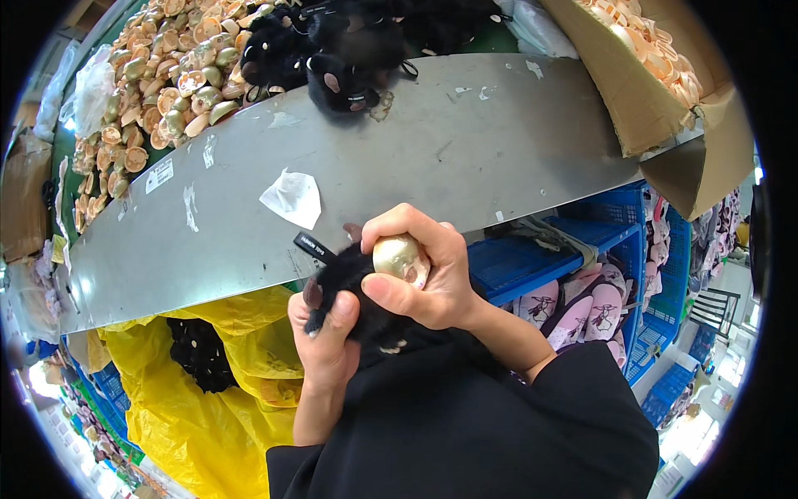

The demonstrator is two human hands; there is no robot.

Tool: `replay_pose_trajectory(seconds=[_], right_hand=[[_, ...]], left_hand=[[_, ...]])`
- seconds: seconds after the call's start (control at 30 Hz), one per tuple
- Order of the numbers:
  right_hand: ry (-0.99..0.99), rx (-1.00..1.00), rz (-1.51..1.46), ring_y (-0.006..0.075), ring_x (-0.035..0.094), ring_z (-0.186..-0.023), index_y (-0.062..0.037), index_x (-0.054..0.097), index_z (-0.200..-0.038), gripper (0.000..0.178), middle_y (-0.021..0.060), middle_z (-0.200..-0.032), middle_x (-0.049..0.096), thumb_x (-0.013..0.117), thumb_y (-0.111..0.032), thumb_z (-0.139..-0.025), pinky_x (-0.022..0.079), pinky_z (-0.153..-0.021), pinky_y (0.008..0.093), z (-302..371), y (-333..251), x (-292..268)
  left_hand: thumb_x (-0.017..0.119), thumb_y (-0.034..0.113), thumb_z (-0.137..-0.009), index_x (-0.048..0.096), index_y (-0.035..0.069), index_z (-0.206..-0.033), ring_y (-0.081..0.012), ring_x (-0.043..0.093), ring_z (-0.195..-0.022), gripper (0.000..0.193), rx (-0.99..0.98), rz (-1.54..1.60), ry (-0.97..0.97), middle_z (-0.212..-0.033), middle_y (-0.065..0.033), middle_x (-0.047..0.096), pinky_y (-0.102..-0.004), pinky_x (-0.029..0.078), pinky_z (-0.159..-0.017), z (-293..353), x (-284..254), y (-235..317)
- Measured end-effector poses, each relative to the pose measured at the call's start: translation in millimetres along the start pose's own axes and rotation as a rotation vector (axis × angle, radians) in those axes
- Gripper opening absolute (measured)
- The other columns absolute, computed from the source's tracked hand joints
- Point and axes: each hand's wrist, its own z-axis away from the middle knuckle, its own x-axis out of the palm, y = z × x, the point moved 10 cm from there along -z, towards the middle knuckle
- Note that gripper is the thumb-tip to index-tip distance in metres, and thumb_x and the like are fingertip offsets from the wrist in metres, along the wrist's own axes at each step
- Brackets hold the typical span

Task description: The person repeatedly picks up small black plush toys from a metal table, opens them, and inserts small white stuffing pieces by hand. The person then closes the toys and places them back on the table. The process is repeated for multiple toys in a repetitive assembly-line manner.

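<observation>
Close in front of my body, my left hand (pixel 328 333) is closed round a small black plush toy (pixel 342 279) with brown ears and a black tag loop sticking out at its upper left. My right hand (pixel 432 274) grips a rounded gold shell piece (pixel 399 256) between thumb and fingers. The shell is pressed against or right beside the plush; its contact side is hidden. A pinkish inner part shows at the shell's lower right. Both hands are just off the near edge of the grey metal table (pixel 499 125).
Gold and peach shell pieces (pixel 179 75) heap at far left, beside black plush toys (pixel 349 58). A cardboard box (pixel 615 75) of peach parts stands at far right. White scrap (pixel 293 200) lies on the table. Below are a yellow bag (pixel 183 407) and blue crates (pixel 524 262).
</observation>
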Motion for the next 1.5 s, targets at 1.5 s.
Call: replay_pose_trajectory(seconds=[1.5], right_hand=[[0.117, -0.601, 0.882, 0.0153, 0.047, -0.046, 0.0016, 0.074, -0.109, 0.034, 0.0010, -0.056, 0.050, 0.078, -0.025, -0.088, 0.038, -0.045, 0.0285, 5.7, -21.5, 13.0]], left_hand=[[0.073, 0.004, -0.094, 0.068, -0.004, -0.112, -0.0055, 0.057, -0.086, 0.020, 0.190, -0.516, 0.173, -0.095, 0.0020, 0.064, -0.0203, 0.046, -0.081, -13.1, -19.6, 15.1]])
